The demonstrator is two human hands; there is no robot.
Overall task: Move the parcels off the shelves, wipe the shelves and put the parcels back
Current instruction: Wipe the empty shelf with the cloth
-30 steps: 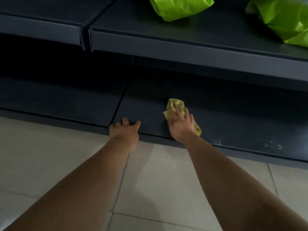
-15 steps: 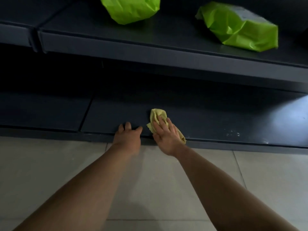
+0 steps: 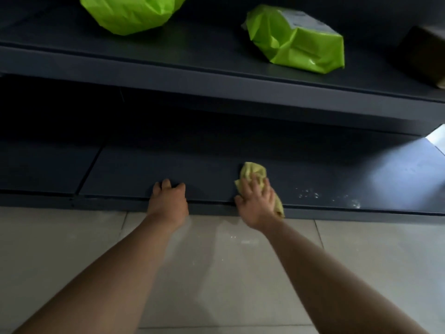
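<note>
Two bare arms reach from the tiled floor (image 3: 72, 237) to the front edge of a dark bottom shelf (image 3: 134, 174). At that edge the left hand (image 3: 168, 201) rests, fingers loosely bent and holding nothing. Just beside it, the right hand (image 3: 257, 201) presses a crumpled yellow cloth (image 3: 254, 171) flat with spread, nearly straight fingers. White specks (image 3: 310, 192) dot the shelf toward its right end. On the upper shelf (image 3: 192, 59) lie two green parcels, one at the left (image 3: 130, 13) and one at the middle (image 3: 298, 42), with a brown box (image 3: 423, 56) at the right end.
</note>
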